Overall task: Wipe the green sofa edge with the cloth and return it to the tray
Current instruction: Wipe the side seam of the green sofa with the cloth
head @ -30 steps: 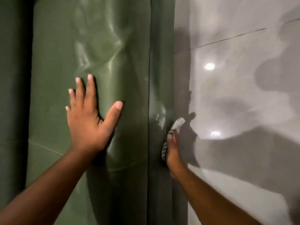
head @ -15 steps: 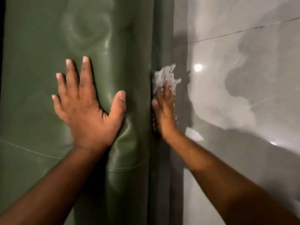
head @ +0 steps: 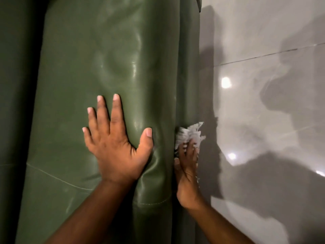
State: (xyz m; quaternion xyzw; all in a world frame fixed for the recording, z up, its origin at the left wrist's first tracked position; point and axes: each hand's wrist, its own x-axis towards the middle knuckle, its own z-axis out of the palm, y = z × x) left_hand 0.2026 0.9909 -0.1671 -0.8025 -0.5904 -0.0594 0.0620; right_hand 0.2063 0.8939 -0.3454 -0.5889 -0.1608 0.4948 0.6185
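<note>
The green leather sofa (head: 109, 55) fills the left and middle of the head view, and its side edge (head: 189, 76) runs down the frame next to the floor. My left hand (head: 116, 145) lies flat on the cushion with fingers spread, pressing a dent into the leather. My right hand (head: 187, 166) presses a crumpled whitish cloth (head: 190, 133) against the sofa's side edge; the cloth sticks out above my fingertips. No tray is in view.
A glossy grey tiled floor (head: 263, 111) lies to the right of the sofa, with a grout line, bright light reflections and dark shadows on it. A stitched seam (head: 58, 178) crosses the cushion near my left wrist.
My right hand slid the cloth up along the sofa edge from a lower spot. The left hand stayed flat on the cushion while the view shifted.
</note>
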